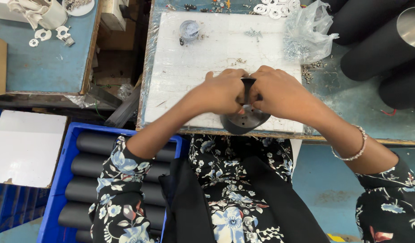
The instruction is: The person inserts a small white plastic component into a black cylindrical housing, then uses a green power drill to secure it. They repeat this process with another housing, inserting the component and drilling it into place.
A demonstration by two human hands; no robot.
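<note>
disc point(246, 120): dark, round, holed, black bracket upright on it | gripped by left hand point(222, 92) and right hand point(279, 92), both closed | crate point(59, 180): five black tubes counted

the scene was evenly and brightly lit from above, with soft, short shadows under the hands and along the near edge of the counter point(351, 108). the white board point(194, 67) looked nearly washed out. a clear plastic bag point(308, 31) and a metal tube end point(412, 27) caught glare. focus was sharp centrally; edges bowed slightly, and small screws were too fine to resolve.
</note>
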